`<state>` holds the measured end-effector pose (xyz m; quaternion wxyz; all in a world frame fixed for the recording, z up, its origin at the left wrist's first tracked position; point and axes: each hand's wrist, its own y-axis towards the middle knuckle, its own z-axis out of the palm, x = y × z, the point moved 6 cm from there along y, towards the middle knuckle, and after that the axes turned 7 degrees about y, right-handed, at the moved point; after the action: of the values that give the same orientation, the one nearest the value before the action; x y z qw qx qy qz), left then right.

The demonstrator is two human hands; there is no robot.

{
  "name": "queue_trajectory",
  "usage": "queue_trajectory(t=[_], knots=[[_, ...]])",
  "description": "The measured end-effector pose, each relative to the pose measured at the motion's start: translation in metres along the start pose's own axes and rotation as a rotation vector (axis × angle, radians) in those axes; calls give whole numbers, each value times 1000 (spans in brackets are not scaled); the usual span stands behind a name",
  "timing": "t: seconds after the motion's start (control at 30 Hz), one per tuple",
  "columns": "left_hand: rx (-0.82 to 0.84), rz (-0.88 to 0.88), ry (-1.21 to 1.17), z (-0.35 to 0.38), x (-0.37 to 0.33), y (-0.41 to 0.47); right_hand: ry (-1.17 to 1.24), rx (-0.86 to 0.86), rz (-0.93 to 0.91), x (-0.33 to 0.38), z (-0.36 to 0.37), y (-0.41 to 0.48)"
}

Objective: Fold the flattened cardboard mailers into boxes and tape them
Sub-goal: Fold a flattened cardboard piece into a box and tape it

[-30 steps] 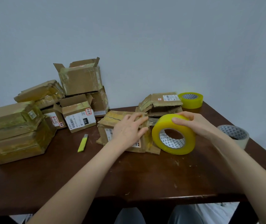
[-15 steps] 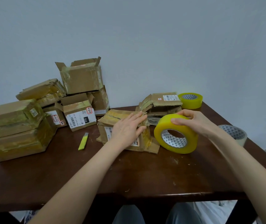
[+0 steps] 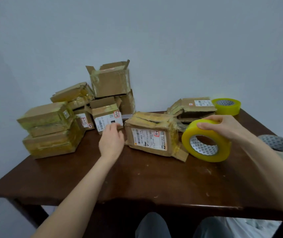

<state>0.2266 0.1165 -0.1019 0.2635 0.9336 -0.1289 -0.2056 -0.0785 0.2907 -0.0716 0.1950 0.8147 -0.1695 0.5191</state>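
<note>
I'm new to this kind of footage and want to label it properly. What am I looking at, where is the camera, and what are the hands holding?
There is no machine: a person wears a wide-angle camera on the head, looking down at their own arms. On the brown table lie taped cardboard boxes, one labelled box in the middle, a stack of flattened mailers and two spare tape rolls at the right. The right hand grips a yellow tape roll standing on edge. The left hand holds nothing and is beside the middle box.
</note>
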Motion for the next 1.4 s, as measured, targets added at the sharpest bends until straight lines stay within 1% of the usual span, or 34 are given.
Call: queue_trajectory(t=[0.07,0.1,0.13,0.17,0.23,0.3,0.4,0.43,0.5,0.57,0.6,0.63,0.67,0.77,0.8,0.87,0.93,1.03,1.17,1.4], knots=[[241,-111,177,27,30,3,1,-11,7,-2,-1,1],[336,-140,238,39,40,2,5,-15,8,-3,-2,1],[390,-155,294,48,46,1,8,-18,8,-4,-3,1],[412,-152,348,53,50,1,10,-20,10,-5,-4,1],[391,-116,431,54,51,5,19,-26,12,-7,-6,1],[364,-96,464,52,50,8,26,-25,12,-9,-7,3],[329,-150,363,40,51,6,28,-20,16,-10,-8,3],[272,-171,286,30,50,7,37,-20,21,-10,-8,3],[68,-178,79,-3,35,10,61,-9,24,-12,-8,2],[-127,-73,-130,-43,-4,12,107,0,15,-12,-6,2],[-163,6,-206,-57,-30,10,128,3,10,-11,-5,1],[-157,83,-260,-67,-60,7,139,6,4,-9,-5,0],[-112,152,-299,-70,-89,3,139,6,-5,-7,-4,-1],[162,306,-337,-39,-160,-17,127,13,-26,-5,-5,-5],[235,334,-340,-23,-172,-23,116,11,-32,-7,-6,-7],[295,338,-335,1,-178,-29,90,-20,-40,-15,-10,-11],[303,302,-324,12,-172,-29,63,-46,-43,-21,-15,-14],[290,271,-279,12,-167,-28,5,-33,-45,-19,-16,-12],[257,288,-206,11,-166,-31,-65,-53,-48,-16,-17,-7],[237,277,-198,14,-165,-31,-223,-107,-6,-11,-16,-5]])
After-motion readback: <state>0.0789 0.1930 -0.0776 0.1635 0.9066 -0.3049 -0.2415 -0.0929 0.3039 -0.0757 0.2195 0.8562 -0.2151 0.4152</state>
